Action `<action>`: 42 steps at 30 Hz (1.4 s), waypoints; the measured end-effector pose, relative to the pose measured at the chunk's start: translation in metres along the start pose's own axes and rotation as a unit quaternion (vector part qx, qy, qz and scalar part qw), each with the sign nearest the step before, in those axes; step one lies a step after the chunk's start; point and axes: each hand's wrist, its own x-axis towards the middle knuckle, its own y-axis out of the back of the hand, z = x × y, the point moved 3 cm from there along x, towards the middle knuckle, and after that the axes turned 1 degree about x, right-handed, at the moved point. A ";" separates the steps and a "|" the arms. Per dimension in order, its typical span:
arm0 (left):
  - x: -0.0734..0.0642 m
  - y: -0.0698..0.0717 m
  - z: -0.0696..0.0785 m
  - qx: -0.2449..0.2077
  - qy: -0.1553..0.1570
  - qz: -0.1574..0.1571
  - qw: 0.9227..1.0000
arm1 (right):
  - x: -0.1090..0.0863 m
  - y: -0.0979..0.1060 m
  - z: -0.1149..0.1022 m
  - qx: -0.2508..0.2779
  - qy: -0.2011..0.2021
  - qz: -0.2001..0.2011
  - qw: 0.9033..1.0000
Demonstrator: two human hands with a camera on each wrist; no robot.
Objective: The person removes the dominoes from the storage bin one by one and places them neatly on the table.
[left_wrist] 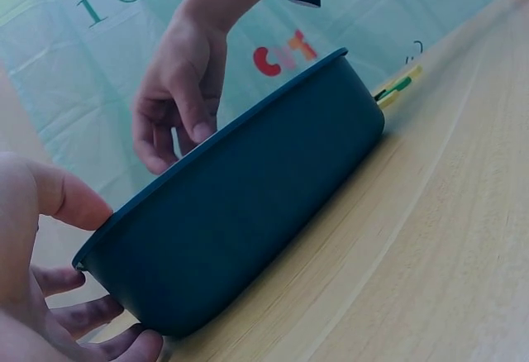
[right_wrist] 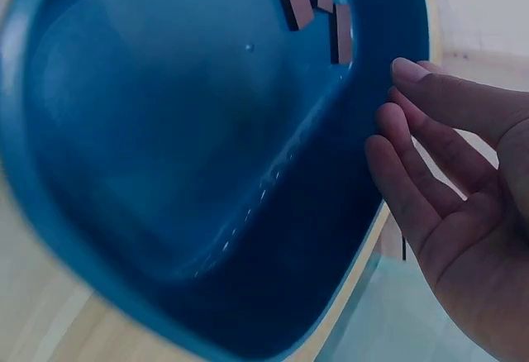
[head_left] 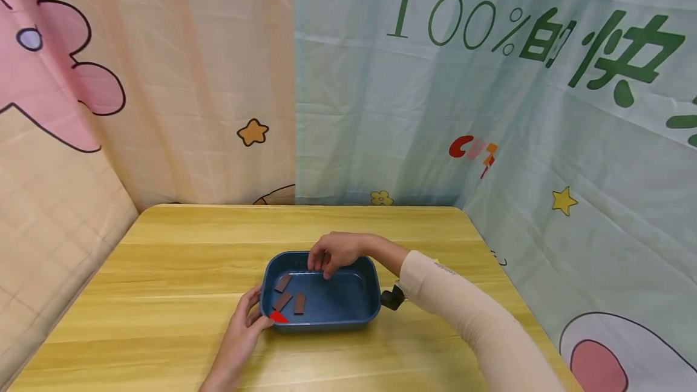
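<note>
A dark blue rectangular basin sits on the table. My left hand holds its near left corner, thumb on the rim and fingers against the outer wall; the left wrist view shows the thumb at the lip. Inside, toward the left, lie three small brown rectangular pieces, also visible in the right wrist view as flat blocks. A flat red pointed shape shows at the near left corner, beside the left thumb. Over the far rim hovers my right hand, fingers loosely bent, holding nothing.
The wooden table extends around the basin. Beyond the basin's right end lie small yellow and green items, mostly hidden behind the right arm in the head view. Printed curtains hang behind the table and along both sides.
</note>
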 end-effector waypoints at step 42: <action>0.000 0.002 -0.002 -0.003 -0.018 -0.006 1.000 | 0.070 -0.053 0.002 -0.131 0.073 -0.080 0.985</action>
